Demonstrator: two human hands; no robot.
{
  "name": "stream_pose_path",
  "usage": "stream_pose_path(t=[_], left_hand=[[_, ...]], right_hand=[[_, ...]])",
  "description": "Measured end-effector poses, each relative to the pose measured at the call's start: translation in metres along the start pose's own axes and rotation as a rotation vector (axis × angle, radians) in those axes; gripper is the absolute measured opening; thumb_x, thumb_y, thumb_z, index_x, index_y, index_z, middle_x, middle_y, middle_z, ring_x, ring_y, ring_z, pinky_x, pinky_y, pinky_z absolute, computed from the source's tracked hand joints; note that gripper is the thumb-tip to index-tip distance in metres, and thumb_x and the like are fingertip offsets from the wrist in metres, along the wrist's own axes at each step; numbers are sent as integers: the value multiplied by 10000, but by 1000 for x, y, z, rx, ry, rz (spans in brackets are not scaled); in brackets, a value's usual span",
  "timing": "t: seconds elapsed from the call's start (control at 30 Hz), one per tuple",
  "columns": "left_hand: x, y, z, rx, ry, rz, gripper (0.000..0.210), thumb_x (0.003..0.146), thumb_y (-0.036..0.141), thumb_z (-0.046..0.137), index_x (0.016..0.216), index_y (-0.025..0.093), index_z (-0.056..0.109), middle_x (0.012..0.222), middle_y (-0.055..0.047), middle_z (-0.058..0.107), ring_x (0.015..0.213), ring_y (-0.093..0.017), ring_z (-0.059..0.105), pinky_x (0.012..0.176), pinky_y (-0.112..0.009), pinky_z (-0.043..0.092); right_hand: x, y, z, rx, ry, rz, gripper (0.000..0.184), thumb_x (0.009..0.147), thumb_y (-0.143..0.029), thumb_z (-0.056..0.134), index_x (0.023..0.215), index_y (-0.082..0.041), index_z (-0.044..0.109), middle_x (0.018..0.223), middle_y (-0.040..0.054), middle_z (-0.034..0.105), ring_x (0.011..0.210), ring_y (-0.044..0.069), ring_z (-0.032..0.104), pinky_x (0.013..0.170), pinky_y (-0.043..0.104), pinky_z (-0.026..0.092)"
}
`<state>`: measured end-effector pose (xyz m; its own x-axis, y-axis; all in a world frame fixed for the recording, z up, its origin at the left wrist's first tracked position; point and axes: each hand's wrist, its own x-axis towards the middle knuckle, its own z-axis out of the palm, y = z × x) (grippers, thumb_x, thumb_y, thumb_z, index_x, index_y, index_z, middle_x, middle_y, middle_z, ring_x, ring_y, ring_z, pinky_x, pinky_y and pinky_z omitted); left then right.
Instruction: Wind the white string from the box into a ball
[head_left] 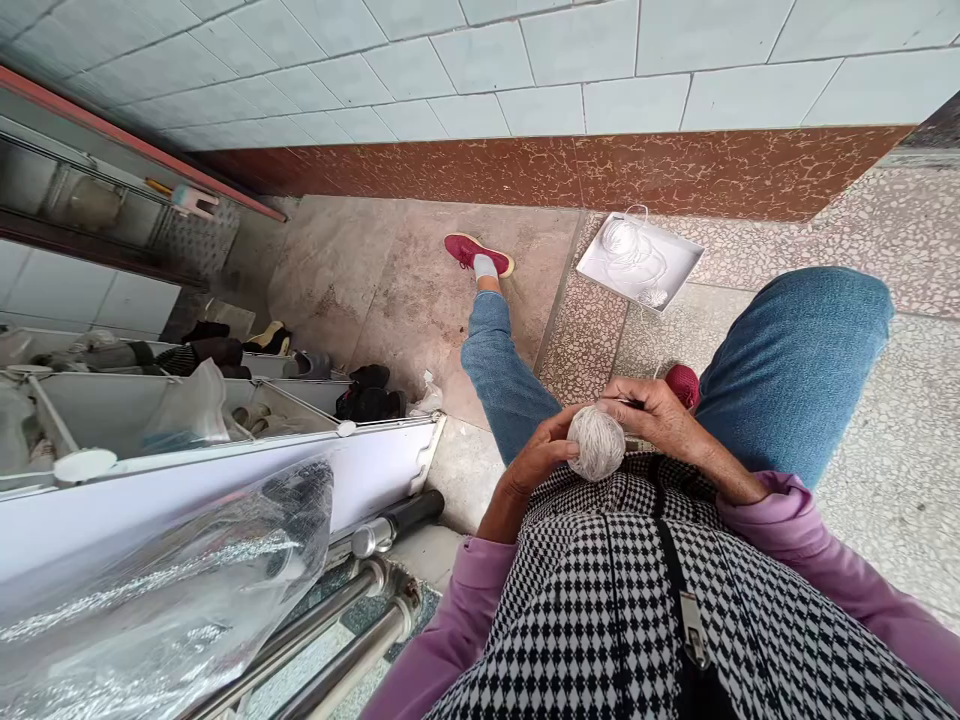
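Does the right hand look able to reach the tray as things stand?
Probably not without leaning down: the tray lies on the floor, while the right hand is up by the yarn ball, holding a thin dark thing. The way down looks free.

No text, label, brand, number or sign can be read.
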<state>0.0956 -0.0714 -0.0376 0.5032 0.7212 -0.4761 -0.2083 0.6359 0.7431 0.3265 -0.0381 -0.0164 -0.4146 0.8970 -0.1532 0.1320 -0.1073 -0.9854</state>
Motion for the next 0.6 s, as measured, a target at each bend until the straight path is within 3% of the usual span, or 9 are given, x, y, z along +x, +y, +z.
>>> stream_pose_path(t=[0.1,0.17,0.23,0.4,0.6], left_hand=[[-9,-3,8,-50,-45,-45,779,724,558,897,1395,197,734,1235,-129,771,1190,-349,692,1038,-440,518],[-14,-7,14,-66,-76,-61,802,800,688,825,1421,193,714,1223,-142,766,1200,-368,690,1032,-466,527],[-17,-12,18,-38,-54,-48,865,785,778,813,1398,174,721,1208,-148,763,1195,-380,685,1039,-476,521],[-13,-17,22,44,126,-52,803,631,478,1017,1322,160,756,1198,-117,776,1153,-319,695,1078,-435,492],[-1,-7,22,-145,225,44,749,616,404,936,1295,157,738,1257,-138,772,1223,-355,688,1052,-448,536]], right_hand=[[-1,10,9,31,7,8,436,1021,-618,597,819,-232,620,769,41,613,720,205,551,673,352,446],[-2,16,15,16,-6,11,448,1028,-611,583,793,-230,589,738,30,590,692,193,534,653,345,429],[-4,20,18,-14,-27,14,463,1028,-615,575,773,-228,563,712,15,565,667,178,514,636,332,411],[-3,25,15,-35,-43,9,455,1033,-605,571,797,-217,597,730,19,588,680,174,519,637,321,421],[4,33,9,30,54,25,498,1014,-659,579,790,-215,596,717,3,549,680,172,492,647,317,413]])
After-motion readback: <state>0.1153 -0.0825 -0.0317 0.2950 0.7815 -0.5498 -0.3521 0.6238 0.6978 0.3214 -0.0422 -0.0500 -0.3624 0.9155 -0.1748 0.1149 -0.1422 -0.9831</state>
